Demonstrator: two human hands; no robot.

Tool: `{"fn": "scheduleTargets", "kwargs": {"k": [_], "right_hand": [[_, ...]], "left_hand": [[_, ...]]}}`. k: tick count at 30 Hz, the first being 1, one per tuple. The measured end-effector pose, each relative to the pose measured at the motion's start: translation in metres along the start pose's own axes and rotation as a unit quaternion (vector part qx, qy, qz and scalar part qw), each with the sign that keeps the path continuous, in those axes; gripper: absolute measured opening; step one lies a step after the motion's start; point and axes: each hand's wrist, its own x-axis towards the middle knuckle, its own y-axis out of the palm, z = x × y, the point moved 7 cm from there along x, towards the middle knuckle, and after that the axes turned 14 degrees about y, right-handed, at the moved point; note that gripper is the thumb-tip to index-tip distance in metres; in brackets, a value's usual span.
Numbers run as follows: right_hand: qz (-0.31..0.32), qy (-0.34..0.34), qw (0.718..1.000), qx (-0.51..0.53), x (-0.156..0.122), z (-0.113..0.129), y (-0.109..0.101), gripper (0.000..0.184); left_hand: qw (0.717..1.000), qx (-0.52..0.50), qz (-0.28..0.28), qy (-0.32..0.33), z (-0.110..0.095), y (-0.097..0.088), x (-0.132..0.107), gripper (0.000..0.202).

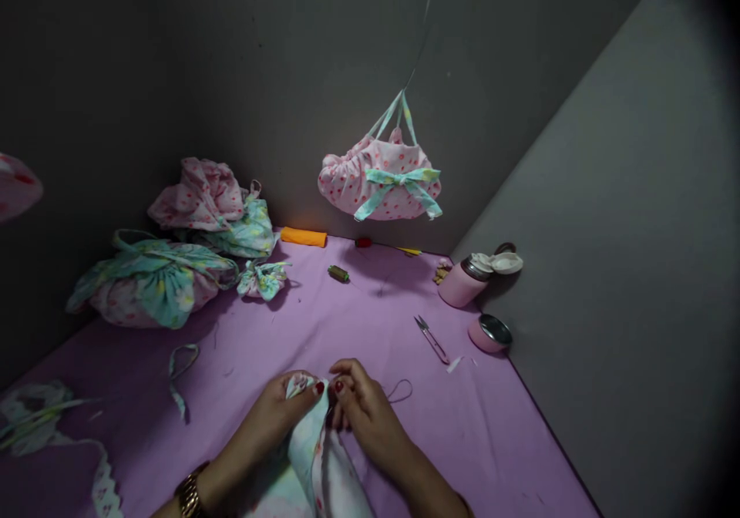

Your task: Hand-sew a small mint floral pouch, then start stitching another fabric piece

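My left hand [294,401] is closed on the upper edge of a piece of fabric [306,445], its thumb pressed on top. The fabric is pale green with yellow tints and a pink dotted side, and it hangs in folds toward me. At the fabric's right edge my right hand [361,402] has thumb and forefinger pinched together; what lies between them is too small to make out. A dark thread [401,387] loops out on the table just right of this hand.
Dotted and floral cloth bundles [156,283] sit at the left. Thread snips [432,341] lie at the right, near a pink flask [462,283] and its cup [490,334]. A green thread spool [338,274] lies mid-table. A pink pouch [385,179] hangs from a string. Lace [105,487] lies front left.
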Motion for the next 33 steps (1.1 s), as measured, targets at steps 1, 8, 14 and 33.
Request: {"fn": "scheduleTargets", "kwargs": {"k": [1, 8, 14, 33], "right_hand": [[-0.044, -0.020, 0.999, -0.014, 0.000, 0.004, -0.006, 0.023], [-0.131, -0.138, 0.981, -0.040, -0.011, 0.028, -0.005, 0.012], [-0.129, -0.072, 0.956, 0.253, -0.008, 0.020, -0.029, 0.014], [-0.155, 0.016, 0.986, 0.053, -0.001, 0.011, -0.077, 0.025]], "left_hand": [[1.000, 0.007, -0.006, 0.003, 0.001, -0.002, 0.000, 0.032], [0.999, 0.032, -0.008, 0.020, 0.007, -0.006, 0.004, 0.032], [0.999, 0.032, -0.001, 0.004, 0.000, 0.000, 0.000, 0.033], [0.999, 0.019, -0.043, -0.012, 0.005, -0.007, 0.000, 0.033]]}}
